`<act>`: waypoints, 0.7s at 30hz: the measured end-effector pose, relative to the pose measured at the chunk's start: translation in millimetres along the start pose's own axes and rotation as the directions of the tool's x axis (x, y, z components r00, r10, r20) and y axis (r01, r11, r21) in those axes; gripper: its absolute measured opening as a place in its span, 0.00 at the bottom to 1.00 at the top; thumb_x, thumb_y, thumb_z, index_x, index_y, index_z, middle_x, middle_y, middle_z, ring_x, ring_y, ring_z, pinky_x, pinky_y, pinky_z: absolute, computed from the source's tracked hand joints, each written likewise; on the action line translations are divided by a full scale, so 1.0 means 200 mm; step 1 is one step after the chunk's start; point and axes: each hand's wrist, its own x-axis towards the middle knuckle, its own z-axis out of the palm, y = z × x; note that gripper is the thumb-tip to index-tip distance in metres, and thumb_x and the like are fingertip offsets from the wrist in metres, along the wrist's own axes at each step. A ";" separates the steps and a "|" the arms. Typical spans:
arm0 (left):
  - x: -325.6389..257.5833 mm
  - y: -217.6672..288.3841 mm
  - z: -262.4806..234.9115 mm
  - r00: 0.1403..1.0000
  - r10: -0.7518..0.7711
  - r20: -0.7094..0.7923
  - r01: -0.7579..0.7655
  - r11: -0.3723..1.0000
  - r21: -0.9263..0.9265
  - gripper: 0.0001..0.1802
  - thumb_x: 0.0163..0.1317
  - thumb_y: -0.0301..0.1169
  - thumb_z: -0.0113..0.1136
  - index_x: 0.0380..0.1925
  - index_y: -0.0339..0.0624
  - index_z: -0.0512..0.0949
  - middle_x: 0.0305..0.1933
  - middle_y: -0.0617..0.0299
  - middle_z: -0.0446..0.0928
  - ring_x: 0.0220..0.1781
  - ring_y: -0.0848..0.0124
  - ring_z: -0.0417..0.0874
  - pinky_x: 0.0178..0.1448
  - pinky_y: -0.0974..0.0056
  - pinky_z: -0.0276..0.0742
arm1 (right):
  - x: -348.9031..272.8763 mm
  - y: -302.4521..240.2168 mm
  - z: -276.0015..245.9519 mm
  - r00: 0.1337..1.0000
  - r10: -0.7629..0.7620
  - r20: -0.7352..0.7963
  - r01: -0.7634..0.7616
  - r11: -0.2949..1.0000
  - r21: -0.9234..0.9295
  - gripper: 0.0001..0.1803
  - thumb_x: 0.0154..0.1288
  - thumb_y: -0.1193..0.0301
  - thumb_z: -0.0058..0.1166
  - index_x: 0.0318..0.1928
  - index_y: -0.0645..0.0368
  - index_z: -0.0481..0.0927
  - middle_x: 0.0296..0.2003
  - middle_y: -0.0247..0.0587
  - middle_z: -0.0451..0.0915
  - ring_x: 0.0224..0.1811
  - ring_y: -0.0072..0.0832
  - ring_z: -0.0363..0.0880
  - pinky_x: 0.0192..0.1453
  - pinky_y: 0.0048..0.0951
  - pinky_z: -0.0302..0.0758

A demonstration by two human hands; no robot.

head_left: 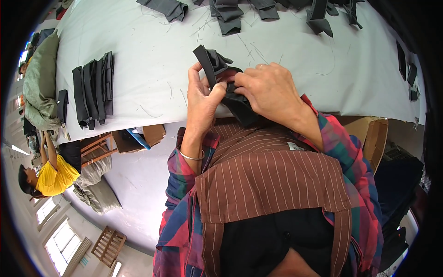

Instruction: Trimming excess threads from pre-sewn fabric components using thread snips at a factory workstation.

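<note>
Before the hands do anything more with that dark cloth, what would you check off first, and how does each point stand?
1. Left hand grips the dark grey folded fabric piece: ok, thumb and fingers pinch its strap-like end.
2. Right hand on the same piece: ok, fingers press its lower part.
3. Piece lifted off the pale grey table cover: cannot tell, the hands hide its underside.
4. Stack of dark fabric pieces lies apart at the left: ok.
5. Loose threads lie on the cover near the hands: not ok.
6. Person in the yellow shirt stays away from the hands: ok.
</note>
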 end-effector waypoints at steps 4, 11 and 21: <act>-0.01 -0.01 -0.01 1.000 -0.006 -0.007 0.006 1.000 0.019 0.28 0.57 0.18 0.49 0.58 0.34 0.53 0.50 0.48 0.74 0.51 0.68 0.76 0.56 0.66 0.72 | -0.01 -0.01 0.02 1.000 -0.018 -0.019 0.018 1.000 0.015 0.06 0.54 0.68 0.59 0.30 0.56 0.79 0.23 0.38 0.80 0.29 0.35 0.79 0.34 0.36 0.69; -0.01 0.02 -0.02 0.999 -0.050 0.002 0.050 0.998 0.031 0.28 0.58 0.20 0.51 0.58 0.33 0.55 0.50 0.49 0.74 0.48 0.67 0.79 0.52 0.66 0.75 | -0.03 0.00 0.00 0.996 0.031 -0.078 -0.028 0.999 0.040 0.06 0.55 0.68 0.58 0.29 0.56 0.78 0.24 0.37 0.80 0.30 0.36 0.79 0.34 0.37 0.69; -0.23 0.21 -0.48 0.984 -0.180 0.017 0.178 0.982 0.064 0.31 0.55 0.26 0.56 0.60 0.33 0.62 0.41 0.53 0.77 0.36 0.65 0.80 0.37 0.63 0.79 | -0.06 0.26 -0.12 0.804 0.586 -0.102 -0.426 0.686 0.589 0.10 0.63 0.71 0.55 0.44 0.56 0.80 0.22 0.28 0.72 0.25 0.12 0.64 0.31 0.15 0.64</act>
